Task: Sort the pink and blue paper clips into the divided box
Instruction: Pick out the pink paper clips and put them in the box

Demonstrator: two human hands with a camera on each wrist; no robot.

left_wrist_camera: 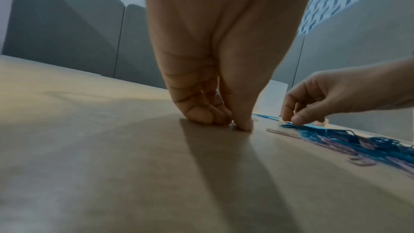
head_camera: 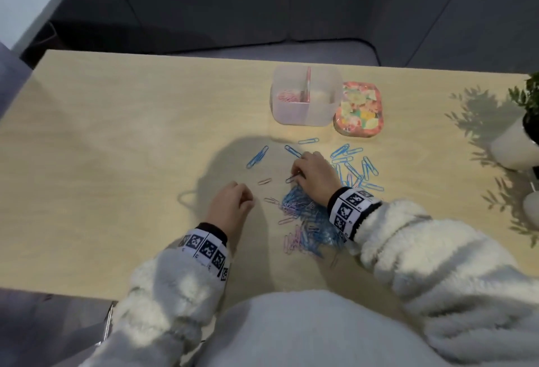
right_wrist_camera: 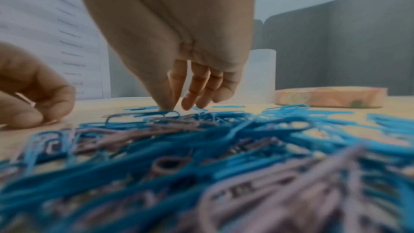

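Observation:
The translucent divided box (head_camera: 306, 110) stands at the table's far side, with pink clips (head_camera: 287, 95) in its left compartment. A mixed pile of pink and blue paper clips (head_camera: 303, 215) (right_wrist_camera: 201, 148) lies in front of me. My right hand (head_camera: 297, 175) (right_wrist_camera: 172, 109) (left_wrist_camera: 291, 121) pinches a paper clip at the pile's far edge between thumb and forefinger; I cannot tell its colour. My left hand (head_camera: 248, 196) (left_wrist_camera: 235, 125) is curled left of the pile, thumb and fingertips together on the table. A thin clip-like loop shows between its fingers.
A floral lid (head_camera: 358, 108) (right_wrist_camera: 331, 98) lies right of the box. Loose blue clips (head_camera: 353, 162) are scattered on the right, and two pink clips (head_camera: 264, 181) lie between my hands. A potted plant (head_camera: 516, 145) stands at the right edge. A grey sofa (head_camera: 262, 2) is beyond the table.

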